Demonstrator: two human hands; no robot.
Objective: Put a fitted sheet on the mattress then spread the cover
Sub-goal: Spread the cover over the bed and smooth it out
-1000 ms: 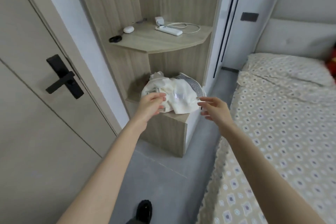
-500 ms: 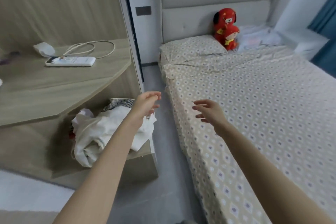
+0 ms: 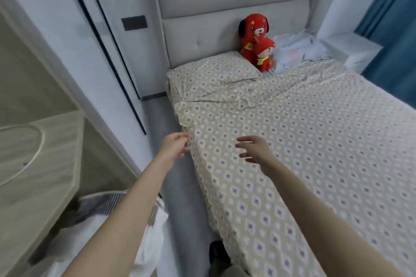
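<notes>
The fingers [image 3: 184, 140] of the left hand [image 3: 173, 148] are loosely curled with a narrow gap to the thumb and hold nothing. Their tips sit just beside the left edge of the bed; whether they touch the cloth cannot be told. The fingers [image 3: 244, 140] of the right hand [image 3: 256, 152] are spread wide and slightly bent, empty, hovering over the near-left part of the bed. Both bare forearms reach in from the near side.

Under the hands, a beige fitted sheet with a white-and-grey diamond print [image 3: 304, 164] covers the mattress and hangs down its left side. Farther up, a rumpled layer of the same printed cloth [image 3: 225, 99] lies across the bed with its edge bunched at the left side. Beyond it is a matching printed pillow [image 3: 213, 67].

Against the padded light-grey headboard [image 3: 225, 7] sit a large red plush dog [image 3: 253, 33] and a smaller red plush doll [image 3: 265, 56], touching. Right of them lies crumpled white fabric [image 3: 297, 51], then a white bedside cabinet [image 3: 353, 49] and a blue curtain [image 3: 394, 29].

Left of the bed runs a grey floor [image 3: 180, 191]. At the near left stands a pale wooden shelf unit [image 3: 45, 182] with a white cable [image 3: 37, 154] on top and a bundle of white and striped cloth [image 3: 108, 207] below.
</notes>
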